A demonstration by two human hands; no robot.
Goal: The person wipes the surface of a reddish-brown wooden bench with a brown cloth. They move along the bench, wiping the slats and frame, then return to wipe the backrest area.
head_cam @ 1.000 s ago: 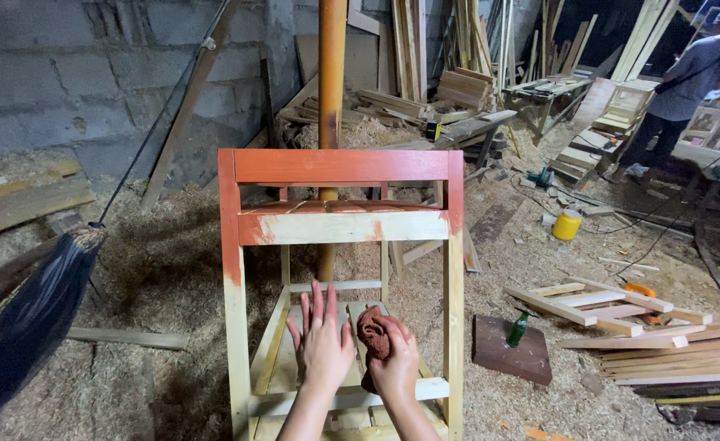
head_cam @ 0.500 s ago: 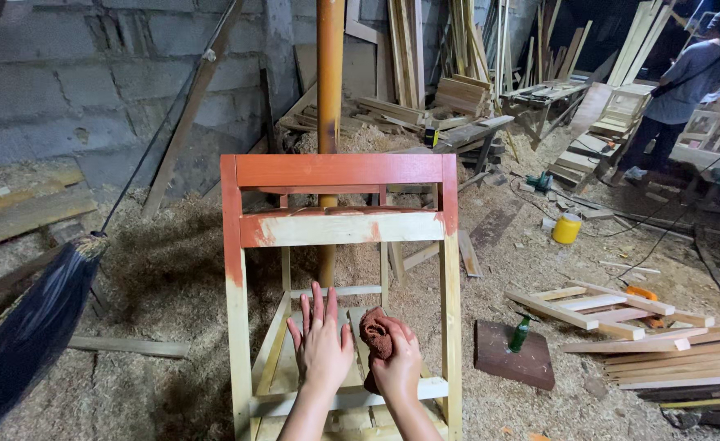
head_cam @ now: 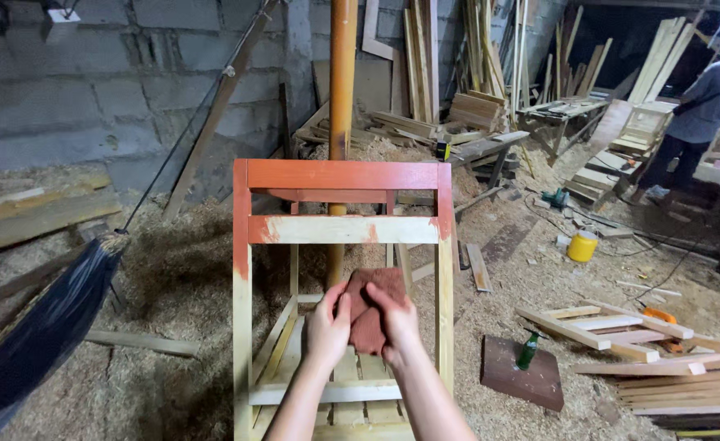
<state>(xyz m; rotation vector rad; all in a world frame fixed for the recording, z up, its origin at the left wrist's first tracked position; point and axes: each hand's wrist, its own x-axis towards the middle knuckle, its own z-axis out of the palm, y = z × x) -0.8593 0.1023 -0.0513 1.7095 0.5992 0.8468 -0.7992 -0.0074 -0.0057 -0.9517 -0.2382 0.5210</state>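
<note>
I see my left hand (head_cam: pixel 329 325) and right hand (head_cam: pixel 395 322) both closed on a reddish rag (head_cam: pixel 372 306), probably stain-soaked, just above the chair frame (head_cam: pixel 343 230).

A crumpled reddish-brown rag (head_cam: pixel 372 306) sits bunched between the left hand (head_cam: pixel 327 327) and right hand (head_cam: pixel 396 327), gripped by both, part hanging below the fingers and part rising above.
</note>
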